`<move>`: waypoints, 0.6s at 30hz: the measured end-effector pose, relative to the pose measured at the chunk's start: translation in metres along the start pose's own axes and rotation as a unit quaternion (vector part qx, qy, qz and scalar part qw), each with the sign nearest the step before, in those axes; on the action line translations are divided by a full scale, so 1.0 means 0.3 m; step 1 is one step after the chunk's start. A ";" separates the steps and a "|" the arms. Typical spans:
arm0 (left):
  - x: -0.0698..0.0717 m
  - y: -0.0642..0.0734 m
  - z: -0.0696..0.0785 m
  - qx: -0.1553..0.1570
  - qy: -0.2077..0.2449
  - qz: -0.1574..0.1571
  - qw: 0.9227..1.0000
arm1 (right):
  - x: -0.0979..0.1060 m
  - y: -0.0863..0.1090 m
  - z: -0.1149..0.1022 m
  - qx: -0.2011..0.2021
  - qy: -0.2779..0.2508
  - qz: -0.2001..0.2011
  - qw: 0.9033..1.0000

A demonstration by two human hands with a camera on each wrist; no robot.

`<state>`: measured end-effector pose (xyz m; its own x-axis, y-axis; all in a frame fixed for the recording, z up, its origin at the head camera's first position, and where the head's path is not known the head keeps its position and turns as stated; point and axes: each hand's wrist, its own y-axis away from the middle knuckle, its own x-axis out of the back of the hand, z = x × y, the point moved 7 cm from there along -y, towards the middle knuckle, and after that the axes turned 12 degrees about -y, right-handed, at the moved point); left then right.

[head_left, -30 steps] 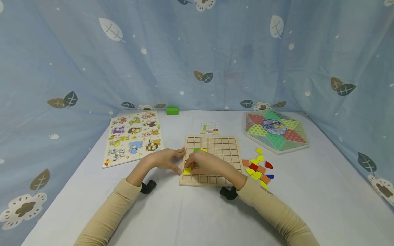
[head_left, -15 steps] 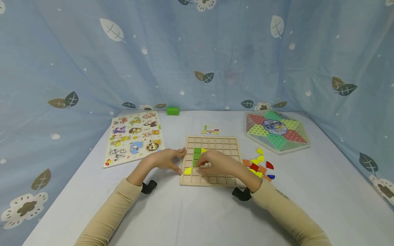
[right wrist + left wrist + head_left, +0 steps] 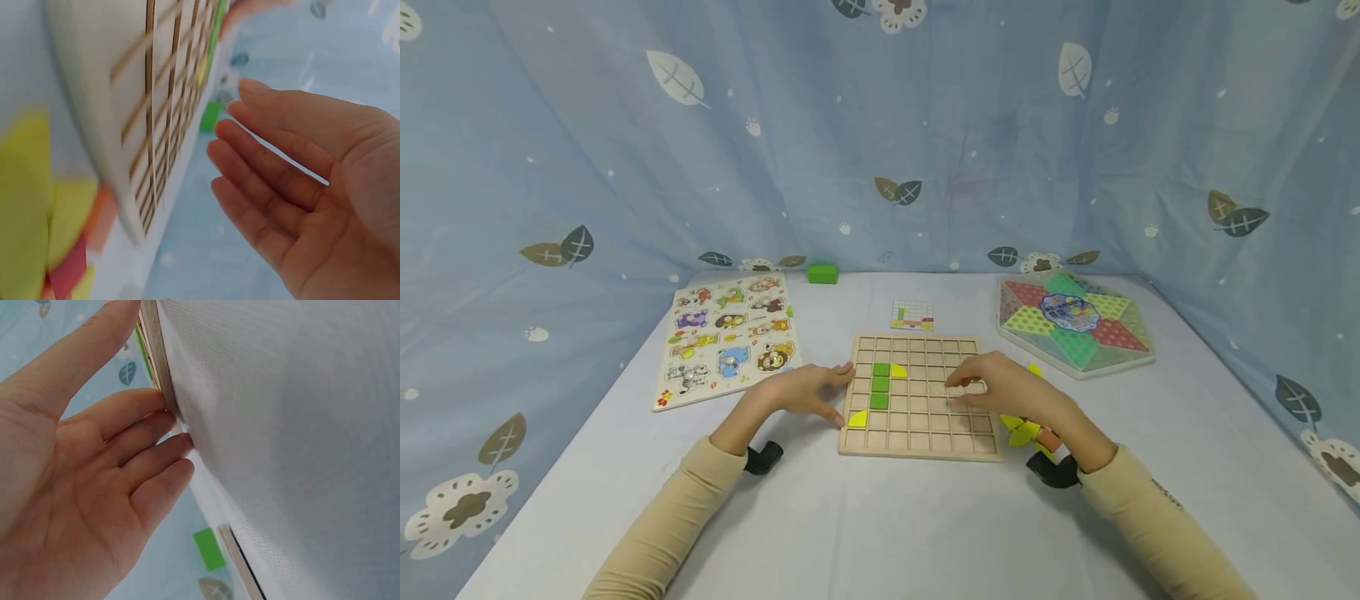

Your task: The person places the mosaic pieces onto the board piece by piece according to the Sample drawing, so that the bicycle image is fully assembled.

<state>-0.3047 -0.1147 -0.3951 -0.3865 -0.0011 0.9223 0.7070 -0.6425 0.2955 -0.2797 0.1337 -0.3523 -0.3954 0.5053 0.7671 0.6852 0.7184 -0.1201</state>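
A wooden grid board (image 3: 925, 433) lies in the middle of the table. Several green square tiles (image 3: 880, 385) form a column in its left part. One yellow quarter-round tile (image 3: 898, 372) sits right of the top green square; another yellow quarter-round tile (image 3: 857, 419) lies near the lower left corner. My left hand (image 3: 805, 389) touches the board's left edge with thumb and fingers extended; its fingertips meet the wooden edge (image 3: 157, 359) in the left wrist view. Over the board's right side hovers my right hand (image 3: 1011, 390), fingers loosely bent, with nothing between them.
Loose coloured tiles (image 3: 1022, 432) lie right of the board, partly hidden by my right arm. A small pattern card (image 3: 913, 315) is behind the board. An animal puzzle (image 3: 730, 337) stands left, a hexagonal game box (image 3: 1075, 321) right, a green block (image 3: 823, 273) at the back.
My right hand has moved from the board's lower left to its right side, uncovering the yellow quarter-round tile there and the green squares. The left hand has stayed at the edge.
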 end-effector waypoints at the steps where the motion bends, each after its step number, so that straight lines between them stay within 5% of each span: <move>1: 0.000 0.001 0.001 0.001 -0.001 -0.001 1.000 | 0.016 0.010 0.014 -0.009 0.005 0.002 1.000; 11: -0.001 -0.004 0.000 0.003 -0.007 -0.001 1.000 | 0.183 0.104 0.157 -0.073 0.021 0.026 0.997; 18: -0.003 -0.006 -0.004 0.006 -0.006 -0.001 1.000 | 0.229 0.158 0.247 -0.145 0.028 0.012 0.989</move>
<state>-0.3063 -0.1146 -0.3968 -0.3798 0.0098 0.9250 0.7135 -0.6334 0.2997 -0.3196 0.2378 -0.3521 -0.3488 0.4873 0.8006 0.8435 0.5355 0.0415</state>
